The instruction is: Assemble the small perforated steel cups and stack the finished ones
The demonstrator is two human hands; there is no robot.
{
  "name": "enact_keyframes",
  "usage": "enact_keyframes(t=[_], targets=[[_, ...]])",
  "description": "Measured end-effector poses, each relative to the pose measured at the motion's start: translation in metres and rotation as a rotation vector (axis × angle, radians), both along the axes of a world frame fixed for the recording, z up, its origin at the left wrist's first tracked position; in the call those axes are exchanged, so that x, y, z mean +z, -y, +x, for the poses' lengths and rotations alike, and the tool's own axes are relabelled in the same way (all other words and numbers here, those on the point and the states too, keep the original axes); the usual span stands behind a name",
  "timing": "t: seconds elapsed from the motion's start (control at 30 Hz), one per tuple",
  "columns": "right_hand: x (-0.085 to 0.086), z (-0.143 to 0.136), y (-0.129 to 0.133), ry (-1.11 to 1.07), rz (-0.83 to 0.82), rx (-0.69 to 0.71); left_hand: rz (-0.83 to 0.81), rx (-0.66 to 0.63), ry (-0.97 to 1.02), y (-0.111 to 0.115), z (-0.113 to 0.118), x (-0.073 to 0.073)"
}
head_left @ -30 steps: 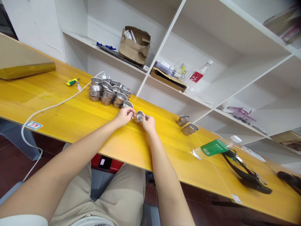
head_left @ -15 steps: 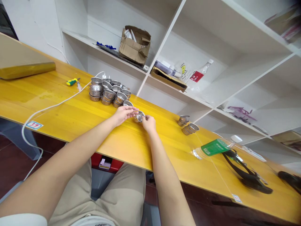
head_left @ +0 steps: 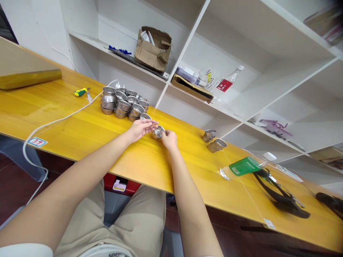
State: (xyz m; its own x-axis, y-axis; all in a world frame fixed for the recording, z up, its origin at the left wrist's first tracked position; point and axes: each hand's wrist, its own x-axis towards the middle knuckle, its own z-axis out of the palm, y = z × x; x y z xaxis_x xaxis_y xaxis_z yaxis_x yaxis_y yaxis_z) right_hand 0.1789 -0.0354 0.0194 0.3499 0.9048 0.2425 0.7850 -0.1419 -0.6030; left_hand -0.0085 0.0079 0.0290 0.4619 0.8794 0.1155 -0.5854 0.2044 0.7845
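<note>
Between my hands is a small perforated metal cup, tilted so that its inside shows. My right hand grips the cup's right side with thumb and fingers. On the cup's left, my left hand has its fingers stretched out, with the fingertips near or touching the upper rim. Just behind my left hand sits another metal cup, partly hidden by the fingers. Stacks of similar cups stand close together to the left of it. Two smaller stacks are farther right on the yellow table.
A green-labelled bottle lies on the right, beside a black strapped object. On the left are a screwdriver, a white cable and a large flat box. White shelves rise behind the table.
The view has shifted very slightly. Both hands and the cup keep nearly the same pose.
</note>
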Motion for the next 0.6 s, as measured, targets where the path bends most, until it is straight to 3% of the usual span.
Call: enact_keyframes(t=[0.6], targets=[[-0.0028, -0.0017, -0.0018, 0.025, -0.005, 0.001, -0.045, 0.012, -0.004, 0.01, 0.0013, 0.0095]])
